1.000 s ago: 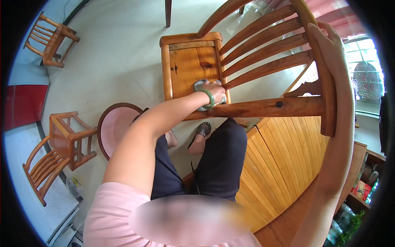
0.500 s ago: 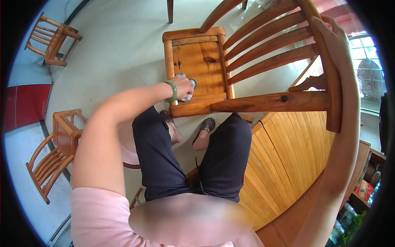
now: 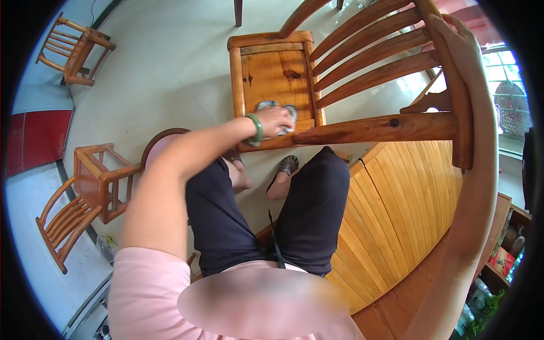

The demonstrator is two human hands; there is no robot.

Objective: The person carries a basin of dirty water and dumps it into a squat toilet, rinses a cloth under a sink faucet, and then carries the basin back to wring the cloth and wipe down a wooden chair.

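Note:
A wooden chair [image 3: 275,65] is tipped in front of me, its seat facing me and its slatted back stretching to the right. My left hand [image 3: 276,121], with a green bangle [image 3: 255,129] at the wrist, is closed over a crumpled greyish cloth [image 3: 292,112]. It presses the cloth on the seat near its lower edge. At the far right, my right hand [image 3: 458,45] is wrapped round the chair's top rail [image 3: 447,62], its fingers partly hidden behind the wood.
A slatted wooden surface [image 3: 402,209] lies at the lower right, beside my legs. Two more wooden chairs [image 3: 79,51] [image 3: 96,181] stand on the left. A red panel [image 3: 39,139] is at the left wall, and shelves with small items [image 3: 504,255] are at the right edge.
My left hand has slid to the right across the lower part of the seat with the cloth. My right hand keeps its hold on the top rail.

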